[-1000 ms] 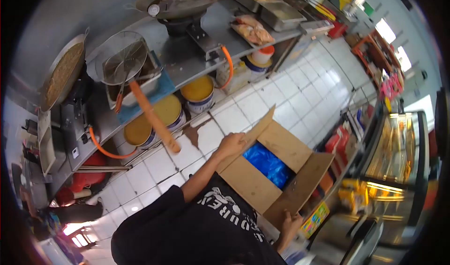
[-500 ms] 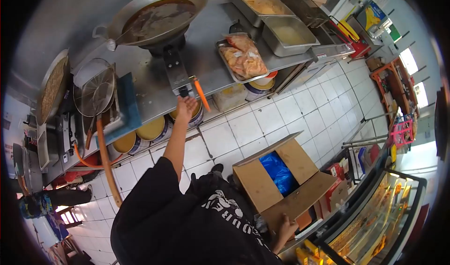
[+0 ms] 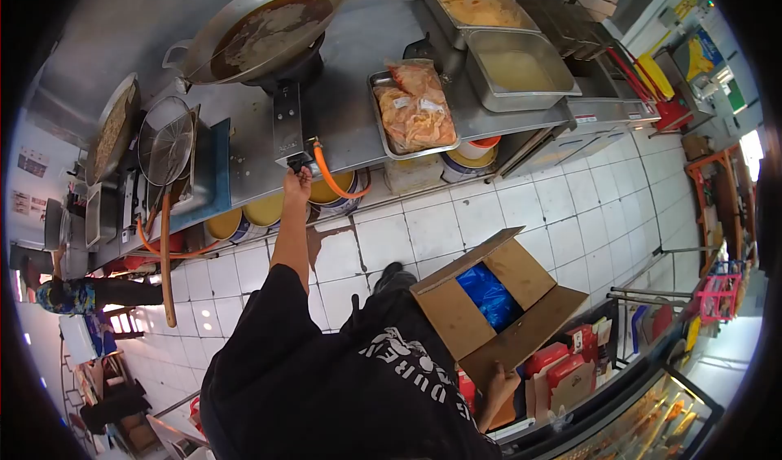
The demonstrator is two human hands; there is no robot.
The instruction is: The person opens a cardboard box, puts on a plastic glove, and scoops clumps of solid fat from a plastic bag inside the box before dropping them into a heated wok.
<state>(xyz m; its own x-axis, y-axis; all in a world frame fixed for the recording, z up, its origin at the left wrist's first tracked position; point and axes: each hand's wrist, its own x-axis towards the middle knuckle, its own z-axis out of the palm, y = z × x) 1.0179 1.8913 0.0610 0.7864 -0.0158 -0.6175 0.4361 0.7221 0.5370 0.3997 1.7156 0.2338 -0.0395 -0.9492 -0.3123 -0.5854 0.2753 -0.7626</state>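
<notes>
My left hand (image 3: 298, 185) reaches to the front of a gas burner (image 3: 287, 126), its fingers closed on the black control knob (image 3: 300, 162). An orange gas hose (image 3: 326, 171) curves down just beside it. Above the burner sits a large wok (image 3: 199, 49) with dark brown oil (image 3: 273, 37). Down at my right side, my right hand (image 3: 503, 385) grips the flap of an open cardboard box (image 3: 533, 330). Blue plastic (image 3: 489, 295) shows inside the box.
Bagged raw meat (image 3: 417, 114) lies on a metal tray (image 3: 446, 146). Deep steel pans (image 3: 521, 69) stand farther right. A strainer (image 3: 167, 142) with a long wooden handle (image 3: 167, 256) juts past the counter edge. Tins (image 3: 265, 209) sit underneath. Another person (image 3: 90, 295) stands at far left.
My left hand was open just below the burner knob and has now closed on it. The view has shifted slightly. My right hand stays at the box flap.
</notes>
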